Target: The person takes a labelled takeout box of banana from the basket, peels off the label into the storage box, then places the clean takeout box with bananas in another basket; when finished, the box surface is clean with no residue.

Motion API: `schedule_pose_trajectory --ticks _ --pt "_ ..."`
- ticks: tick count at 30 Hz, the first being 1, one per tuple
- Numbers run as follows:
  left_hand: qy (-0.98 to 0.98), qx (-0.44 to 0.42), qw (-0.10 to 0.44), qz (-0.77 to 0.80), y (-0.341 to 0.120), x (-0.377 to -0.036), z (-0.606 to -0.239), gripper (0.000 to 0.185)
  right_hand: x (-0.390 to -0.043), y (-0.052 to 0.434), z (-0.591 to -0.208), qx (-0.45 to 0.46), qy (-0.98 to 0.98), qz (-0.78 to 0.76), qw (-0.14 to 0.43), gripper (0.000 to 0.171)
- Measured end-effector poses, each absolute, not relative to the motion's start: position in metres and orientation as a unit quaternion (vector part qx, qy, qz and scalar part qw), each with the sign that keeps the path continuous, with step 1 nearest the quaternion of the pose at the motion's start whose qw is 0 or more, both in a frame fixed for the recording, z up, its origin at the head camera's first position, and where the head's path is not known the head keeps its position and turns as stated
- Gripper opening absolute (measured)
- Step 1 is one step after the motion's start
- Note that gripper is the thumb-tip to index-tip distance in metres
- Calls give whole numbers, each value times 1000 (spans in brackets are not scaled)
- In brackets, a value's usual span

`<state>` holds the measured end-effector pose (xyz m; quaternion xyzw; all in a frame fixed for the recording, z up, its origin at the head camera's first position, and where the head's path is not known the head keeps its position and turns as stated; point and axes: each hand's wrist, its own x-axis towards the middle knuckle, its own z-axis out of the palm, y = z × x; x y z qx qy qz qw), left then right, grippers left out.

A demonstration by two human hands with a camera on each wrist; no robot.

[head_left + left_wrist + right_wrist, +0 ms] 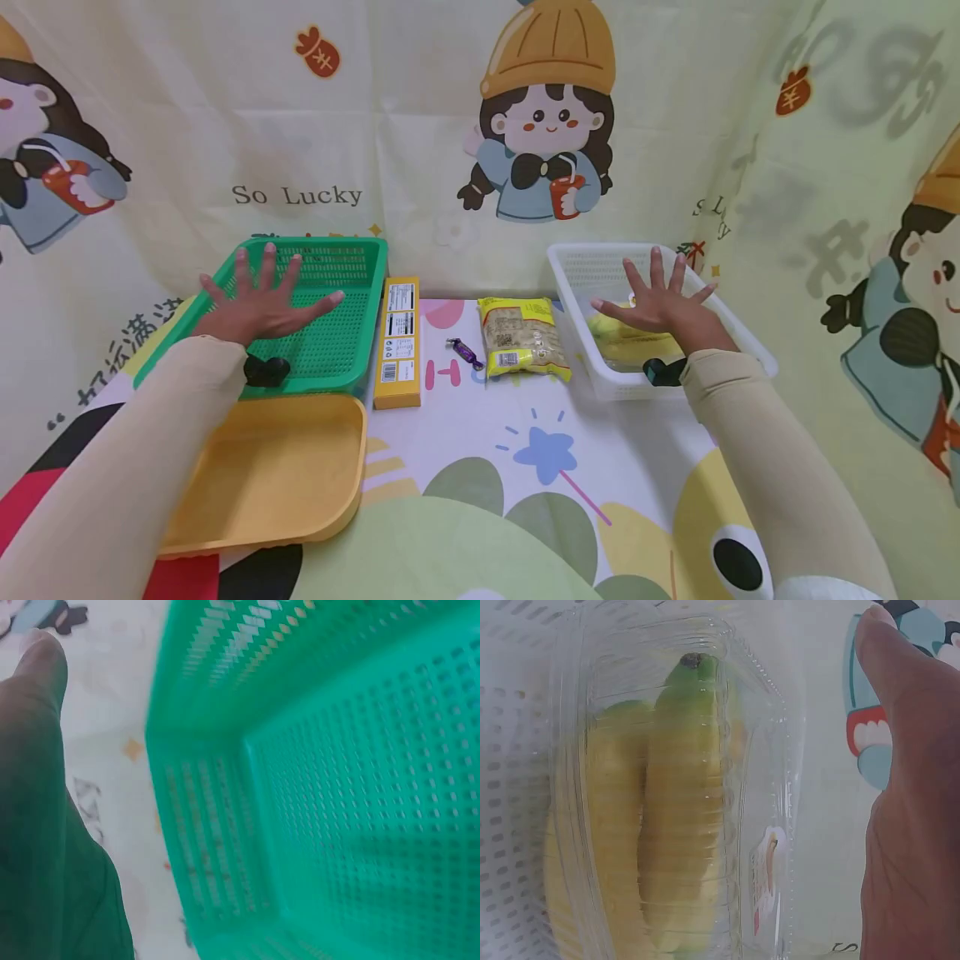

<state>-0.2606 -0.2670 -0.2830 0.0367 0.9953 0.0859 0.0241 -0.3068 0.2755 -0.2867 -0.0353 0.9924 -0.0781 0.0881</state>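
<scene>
My left hand is spread wide above the green basket, holding nothing. Only the basket's perforated floor and walls show inside it in the left wrist view. Over the white basket on the right, my right hand is spread too, fingers pointing away from me. Bananas in a clear plastic box lie in that basket, partly hidden by the hand in the head view. A small sticker is on the box.
Between the baskets stand a long yellow-orange box, a purple wrapped candy and a yellow bag with a see-through front. An orange tray sits in front of the green basket, under my left forearm. A printed curtain hangs behind.
</scene>
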Motion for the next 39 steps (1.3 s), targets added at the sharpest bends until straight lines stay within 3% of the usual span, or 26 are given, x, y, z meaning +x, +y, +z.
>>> schedule_pose_trajectory --ticks 14,26,39 --pt "989 78 28 120 -197 -271 -283 107 -303 289 -287 -44 994 -84 50 105" --pt "978 112 24 174 -118 -279 -302 99 -294 316 -283 -47 989 -131 55 102" --pt "942 210 51 258 -28 -271 -317 98 -289 341 -288 -47 986 -158 41 100"
